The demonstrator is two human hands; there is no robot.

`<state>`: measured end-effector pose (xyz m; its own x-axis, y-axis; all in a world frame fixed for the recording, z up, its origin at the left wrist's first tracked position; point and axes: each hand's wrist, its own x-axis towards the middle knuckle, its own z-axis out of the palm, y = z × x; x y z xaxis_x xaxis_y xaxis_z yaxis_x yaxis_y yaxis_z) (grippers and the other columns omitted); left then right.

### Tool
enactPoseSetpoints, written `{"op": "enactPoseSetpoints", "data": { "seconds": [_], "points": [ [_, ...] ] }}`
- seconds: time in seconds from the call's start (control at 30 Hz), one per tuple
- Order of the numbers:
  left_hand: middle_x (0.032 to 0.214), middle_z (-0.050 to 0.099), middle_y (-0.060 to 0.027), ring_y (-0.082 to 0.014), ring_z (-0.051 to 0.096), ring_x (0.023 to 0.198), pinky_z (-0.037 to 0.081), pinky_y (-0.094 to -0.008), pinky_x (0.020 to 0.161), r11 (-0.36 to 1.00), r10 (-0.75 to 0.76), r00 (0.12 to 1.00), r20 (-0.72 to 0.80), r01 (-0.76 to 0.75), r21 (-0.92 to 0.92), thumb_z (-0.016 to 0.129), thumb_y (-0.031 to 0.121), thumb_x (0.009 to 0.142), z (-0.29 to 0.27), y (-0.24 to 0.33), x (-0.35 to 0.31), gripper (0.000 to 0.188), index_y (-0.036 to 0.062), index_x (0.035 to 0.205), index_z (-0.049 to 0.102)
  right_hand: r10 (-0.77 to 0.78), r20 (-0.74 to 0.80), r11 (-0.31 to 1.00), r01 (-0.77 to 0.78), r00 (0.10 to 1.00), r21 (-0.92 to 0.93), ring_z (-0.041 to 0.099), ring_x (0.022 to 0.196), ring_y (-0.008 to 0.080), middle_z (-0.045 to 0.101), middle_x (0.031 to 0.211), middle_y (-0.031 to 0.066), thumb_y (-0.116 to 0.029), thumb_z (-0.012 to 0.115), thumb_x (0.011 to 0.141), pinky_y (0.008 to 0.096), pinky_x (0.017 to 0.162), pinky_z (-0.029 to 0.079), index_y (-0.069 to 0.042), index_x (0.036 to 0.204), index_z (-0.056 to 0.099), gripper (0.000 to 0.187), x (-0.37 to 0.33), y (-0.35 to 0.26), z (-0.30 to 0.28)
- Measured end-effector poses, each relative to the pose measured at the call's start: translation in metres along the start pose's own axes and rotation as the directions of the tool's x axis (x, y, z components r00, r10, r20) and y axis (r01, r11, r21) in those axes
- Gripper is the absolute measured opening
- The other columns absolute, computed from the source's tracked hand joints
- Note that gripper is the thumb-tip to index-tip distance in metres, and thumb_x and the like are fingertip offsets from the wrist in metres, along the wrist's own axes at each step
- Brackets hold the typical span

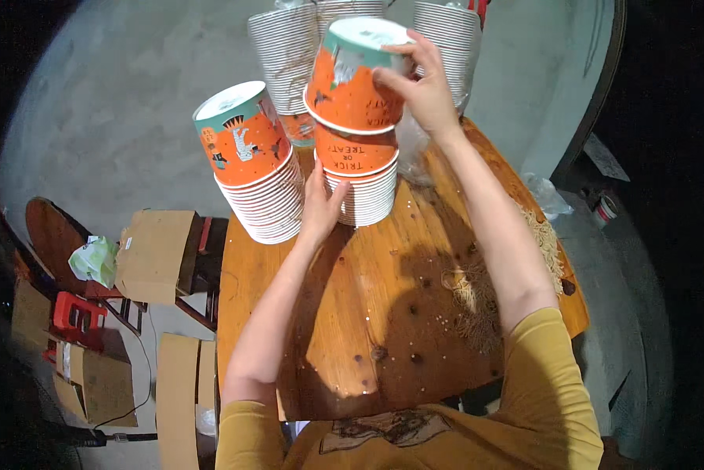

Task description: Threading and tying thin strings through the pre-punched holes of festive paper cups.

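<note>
An orange-and-green paper tub [360,90], upside down with its white base up, is gripped near its base by my right hand [424,84]. Its rim sits over or just above the orange tub [356,150] topping an upside-down tub stack [365,194]; whether the two touch I cannot tell. My left hand [324,204] clasps the side of that stack, thumb and fingers against its white rims. Just left stands a second inverted stack [259,205], its topmost tub [240,133] showing a printed figure on orange.
Plastic-wrapped tub stacks [284,51] [447,47] stand at the table's far end. The wooden table [328,313] has white specks. Pale fibre strands [548,243] lie along its right edge. Cardboard boxes [156,254], a red stool [77,319] and a green plastic bag [95,260] are left.
</note>
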<state>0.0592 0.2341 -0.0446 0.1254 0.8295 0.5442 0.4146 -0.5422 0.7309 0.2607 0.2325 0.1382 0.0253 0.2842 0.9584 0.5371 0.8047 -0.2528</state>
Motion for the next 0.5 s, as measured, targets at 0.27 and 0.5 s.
{"op": "enactPoseSetpoints", "data": {
  "seconds": [0.27, 0.5],
  "points": [
    [0.135, 0.041, -0.0200, -0.0306, 0.040, 0.127, 0.032, -0.0368, 0.105, 0.955, 0.205, 0.978, -0.032, -0.207, -0.210, 0.068, 0.026, 0.082, -0.013, 0.108, -0.029, 0.069, -0.0001, 0.137, 0.035, 0.385, -0.173, 0.835, -0.262, 0.907, 0.484, 0.054, 0.085, 0.0079, 0.053, 0.094, -0.0020, -0.022, 0.070, 0.085, 0.0225, 0.070, 0.044, -0.011, 0.117, 0.048, 0.041, -0.039, -0.050, -0.100],
    [0.120, 0.055, -0.0204, -0.0308, 0.055, 0.112, 0.043, -0.0369, 0.092, 0.915, 0.301, 0.940, 0.162, -0.237, -0.326, 0.057, 0.013, 0.089, 0.000, 0.174, -0.099, 0.048, 0.0033, 0.132, 0.039, 0.789, 0.166, 0.312, -0.620, 0.591, 0.720, 0.052, 0.103, 0.0154, 0.051, 0.116, 0.0038, -0.035, 0.056, 0.093, 0.0302, 0.079, 0.049, -0.012, 0.122, 0.039, 0.041, -0.162, -0.089, -0.108]
  ]
}}
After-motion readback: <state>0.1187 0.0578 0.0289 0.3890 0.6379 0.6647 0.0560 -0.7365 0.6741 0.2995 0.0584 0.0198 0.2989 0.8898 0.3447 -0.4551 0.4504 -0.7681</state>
